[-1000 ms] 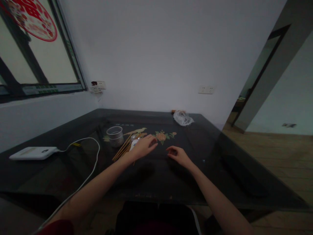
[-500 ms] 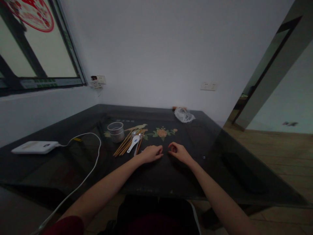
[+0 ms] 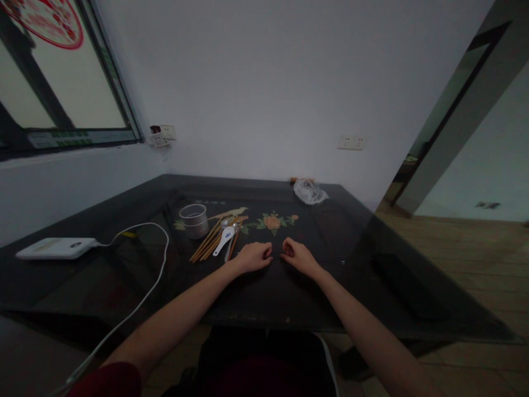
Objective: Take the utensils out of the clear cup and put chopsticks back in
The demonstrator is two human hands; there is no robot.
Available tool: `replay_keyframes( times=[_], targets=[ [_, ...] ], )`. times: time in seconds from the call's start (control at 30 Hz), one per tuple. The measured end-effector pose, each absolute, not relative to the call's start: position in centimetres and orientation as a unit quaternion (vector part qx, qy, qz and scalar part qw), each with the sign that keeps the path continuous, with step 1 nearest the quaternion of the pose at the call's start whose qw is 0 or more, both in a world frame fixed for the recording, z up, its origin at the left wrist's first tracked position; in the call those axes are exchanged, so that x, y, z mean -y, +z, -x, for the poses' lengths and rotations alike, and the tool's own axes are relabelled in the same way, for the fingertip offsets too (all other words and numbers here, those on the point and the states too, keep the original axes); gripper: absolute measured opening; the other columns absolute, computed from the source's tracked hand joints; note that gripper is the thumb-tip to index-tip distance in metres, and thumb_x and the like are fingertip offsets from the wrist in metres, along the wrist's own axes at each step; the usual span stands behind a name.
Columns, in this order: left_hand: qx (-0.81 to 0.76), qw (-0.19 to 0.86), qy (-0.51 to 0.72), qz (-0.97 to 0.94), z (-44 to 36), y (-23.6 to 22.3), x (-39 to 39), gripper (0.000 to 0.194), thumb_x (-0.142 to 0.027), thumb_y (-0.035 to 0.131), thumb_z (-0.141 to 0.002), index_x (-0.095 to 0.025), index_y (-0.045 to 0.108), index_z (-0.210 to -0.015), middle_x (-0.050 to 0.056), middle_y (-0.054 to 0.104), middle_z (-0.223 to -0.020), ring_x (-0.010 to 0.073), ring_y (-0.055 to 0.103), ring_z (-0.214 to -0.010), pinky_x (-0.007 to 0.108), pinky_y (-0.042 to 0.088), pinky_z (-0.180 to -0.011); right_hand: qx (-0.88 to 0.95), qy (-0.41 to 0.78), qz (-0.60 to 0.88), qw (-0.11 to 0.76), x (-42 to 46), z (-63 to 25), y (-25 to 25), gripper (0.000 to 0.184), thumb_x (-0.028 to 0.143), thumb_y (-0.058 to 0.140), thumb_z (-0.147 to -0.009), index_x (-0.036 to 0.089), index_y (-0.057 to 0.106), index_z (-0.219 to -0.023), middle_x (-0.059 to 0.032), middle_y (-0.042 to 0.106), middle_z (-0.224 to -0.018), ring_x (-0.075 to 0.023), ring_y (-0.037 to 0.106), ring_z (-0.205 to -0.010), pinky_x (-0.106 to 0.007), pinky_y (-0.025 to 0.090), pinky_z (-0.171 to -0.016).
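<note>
My left hand [image 3: 255,257] rests on the dark table [image 3: 264,300] with its fingers curled in and nothing visible in them. A short gap to the right, my right hand [image 3: 298,256] lies there too, loosely closed with no object showing. Just left of my left hand is a pile of wooden chopsticks [image 3: 201,253] with a white ceramic spoon [image 3: 223,241] on top. Metal spoon heads [image 3: 225,223] show among them. Behind the pile's left side stands a translucent cup [image 3: 194,221], upright.
A white power bank [image 3: 58,248] with a white cable [image 3: 154,284] lies at the left. A crumpled clear plastic bag [image 3: 309,191] sits near the wall. To the right is a dark flat object [image 3: 407,286]. Painted flowers [image 3: 271,221] decorate the tabletop.
The view has shifted slightly. My right hand's fingers have curled in a little more. The things on the table stay where they were.
</note>
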State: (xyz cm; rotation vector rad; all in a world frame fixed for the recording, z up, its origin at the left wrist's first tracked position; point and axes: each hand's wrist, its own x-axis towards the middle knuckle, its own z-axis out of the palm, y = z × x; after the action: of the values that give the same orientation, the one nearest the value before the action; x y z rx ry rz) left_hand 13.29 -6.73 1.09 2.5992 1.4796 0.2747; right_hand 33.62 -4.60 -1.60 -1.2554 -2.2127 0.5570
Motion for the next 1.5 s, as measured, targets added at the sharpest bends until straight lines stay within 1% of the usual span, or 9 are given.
replay_keyframes(
  times=[0.17,0.3,0.57,0.9,1.13,1.5],
  targets=[
    [-0.51,0.066,0.1,-0.852,-13.2,0.7,6.5,0.02,-0.04,0.046,-0.086,-0.022,0.054,-0.08,0.002,0.064,-0.079,0.0177,0.06,-0.075,0.025,0.037,-0.059,0.825,0.211,0.452,0.267,4.6,-33.7,-1.5,0.011,0.029,0.06,-0.079,0.02,0.054,-0.079,0.0028,0.055,-0.066,-0.0113,0.048,-0.06,-0.021,0.031,-0.054],
    [-0.495,0.074,0.097,-0.86,-13.0,0.7,6.3,0.017,-0.036,0.046,-0.086,-0.022,0.056,-0.083,0.002,0.065,-0.083,0.0171,0.06,-0.075,0.024,0.039,-0.061,0.832,0.219,0.439,0.26,4.5,-33.9,-1.2,0.019,0.034,0.057,-0.083,0.018,0.058,-0.073,0.0016,0.054,-0.064,-0.0115,0.046,-0.059,-0.022,0.031,-0.055],
    [-0.481,0.083,0.081,-0.869,-13.0,1.2,6.6,0.014,-0.034,0.05,-0.085,-0.022,0.057,-0.087,0.003,0.064,-0.084,0.0167,0.06,-0.076,0.024,0.04,-0.063,0.84,0.235,0.427,0.236,4.1,-34.4,-1.0,0.009,0.026,0.065,-0.077,0.018,0.063,-0.078,0.0024,0.052,-0.065,-0.0111,0.046,-0.061,-0.022,0.032,-0.055],
    [-0.468,0.078,0.091,-0.876,-12.9,1.0,6.6,0.012,-0.033,0.05,-0.085,-0.022,0.055,-0.087,0.002,0.064,-0.085,0.0168,0.059,-0.075,0.024,0.038,-0.062,0.847,0.226,0.411,0.249,4.1,-34.7,-0.9,0.01,0.019,0.068,-0.073,0.018,0.064,-0.082,0.0009,0.051,-0.074,-0.0123,0.048,-0.068,-0.024,0.037,-0.063],
    [-0.465,0.08,0.089,-0.877,-12.8,0.9,6.4,0.012,-0.033,0.05,-0.085,-0.022,0.055,-0.086,0.001,0.064,-0.084,0.016,0.059,-0.073,0.023,0.036,-0.059,0.858,0.209,0.409,0.228,3.9,-34.6,-1.3,0.012,0.016,0.068,-0.072,0.018,0.064,-0.083,0.0013,0.049,-0.073,-0.0129,0.047,-0.069,-0.024,0.035,-0.063],
    [-0.464,0.073,0.082,-0.879,-12.7,0.7,6.3,0.012,-0.034,0.05,-0.085,-0.023,0.054,-0.088,0.001,0.065,-0.086,0.0164,0.059,-0.076,0.023,0.038,-0.061,0.855,0.219,0.415,0.221,4.3,-34.5,-0.8,0.014,0.014,0.068,-0.072,0.017,0.063,-0.085,0.002,0.049,-0.072,-0.0116,0.045,-0.067,-0.022,0.032,-0.061]
  ],
)
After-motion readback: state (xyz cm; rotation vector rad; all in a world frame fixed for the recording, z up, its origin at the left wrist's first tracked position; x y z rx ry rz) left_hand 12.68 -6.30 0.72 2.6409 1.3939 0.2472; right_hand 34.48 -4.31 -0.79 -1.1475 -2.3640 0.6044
